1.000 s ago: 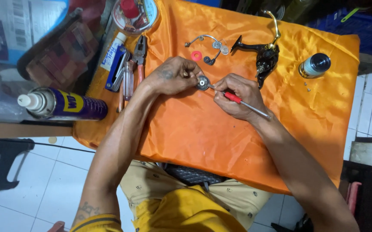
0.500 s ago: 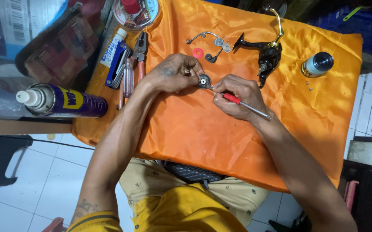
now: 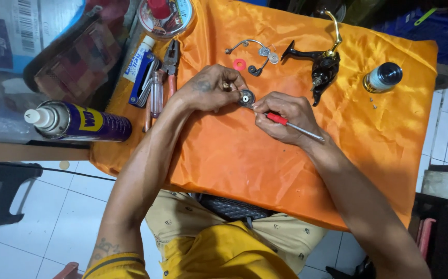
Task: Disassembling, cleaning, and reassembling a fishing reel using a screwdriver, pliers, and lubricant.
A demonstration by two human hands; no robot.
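Orange cloth (image 3: 286, 170) covers the tabletop. My left hand (image 3: 211, 88) pinches a small round part (image 3: 246, 97); my right hand (image 3: 286, 118), just beside, grips a screwdriver (image 3: 286, 122) touching it.

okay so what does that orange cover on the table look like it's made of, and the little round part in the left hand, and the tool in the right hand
Orange cover: thin satin-like fabric, seemingly synthetic; it shines and wrinkles softly.
Round part in the left hand: likely metal, dark with a bright centre, though plastic can't be ruled out.
Tool in the right hand: bare steel-looking rod with a glossy red band, probably plastic.
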